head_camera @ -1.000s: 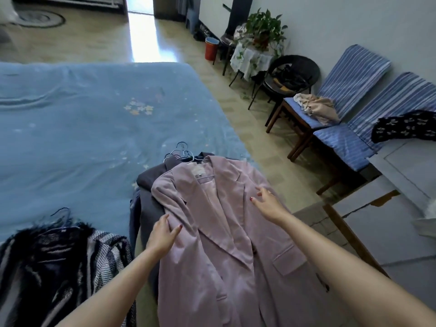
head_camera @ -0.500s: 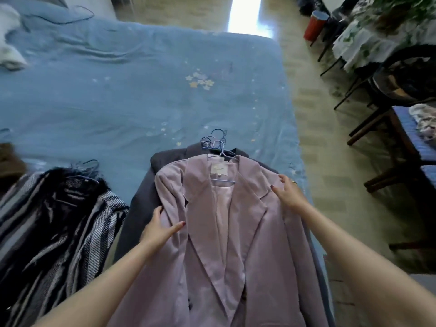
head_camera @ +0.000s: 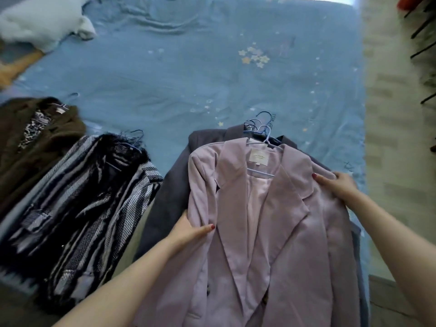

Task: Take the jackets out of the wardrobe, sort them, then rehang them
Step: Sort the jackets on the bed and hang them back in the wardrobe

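A pale neck label (head_camera: 258, 157) sits inside the collar of the lilac jacket (head_camera: 271, 232); its print is too small to read. The jacket lies open-fronted on a hanger (head_camera: 264, 142) atop a grey jacket (head_camera: 179, 180), at the near edge of the blue bed (head_camera: 188, 74). The left hand (head_camera: 188, 230) pinches the jacket's sleeve edge, thumb on top and the other fingers tucked under the cloth. The right hand (head_camera: 337, 187) grips the opposite shoulder, thumb over the fabric, fingers curled behind it. So the jacket spans between both hands. To the left lie a striped black-and-white jacket (head_camera: 89, 197) and a brown coat (head_camera: 35, 142), each on a hanger. A white pillow (head_camera: 42, 22) rests at the far left corner.
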